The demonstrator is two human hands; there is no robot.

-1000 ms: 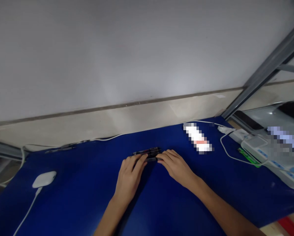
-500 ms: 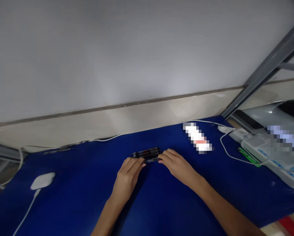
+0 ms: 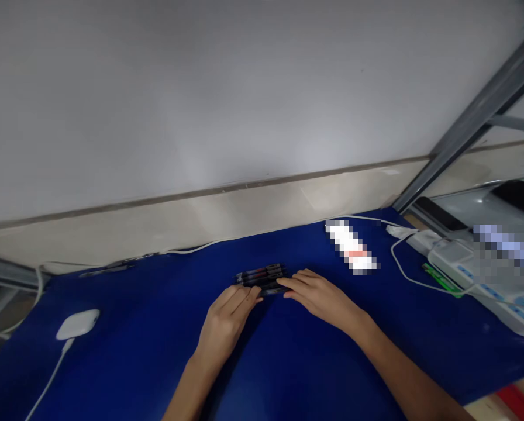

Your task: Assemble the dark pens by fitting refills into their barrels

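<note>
Several dark pens [image 3: 258,273] lie side by side on the blue table surface [image 3: 148,339], below the wall. The nearest pen [image 3: 271,290] lies between my hands, roughly parallel to the others. My left hand [image 3: 229,310] has its fingers closed on this pen's left end. At its right end, my right hand [image 3: 317,295] holds it between thumb and fingers. Fingertips of both hands hide the ends of the nearest pen.
A white case [image 3: 78,324] with a cable lies at the left. More pens [image 3: 108,269] rest by the wall. A blurred-out white object [image 3: 352,247] is right of the hands. Power strips [image 3: 485,280] and a green packet [image 3: 441,279] are farther right.
Both hands have shifted slightly toward the near side with the nearest pen. My right fingers reach a little farther left over its end, and the pens behind show more.
</note>
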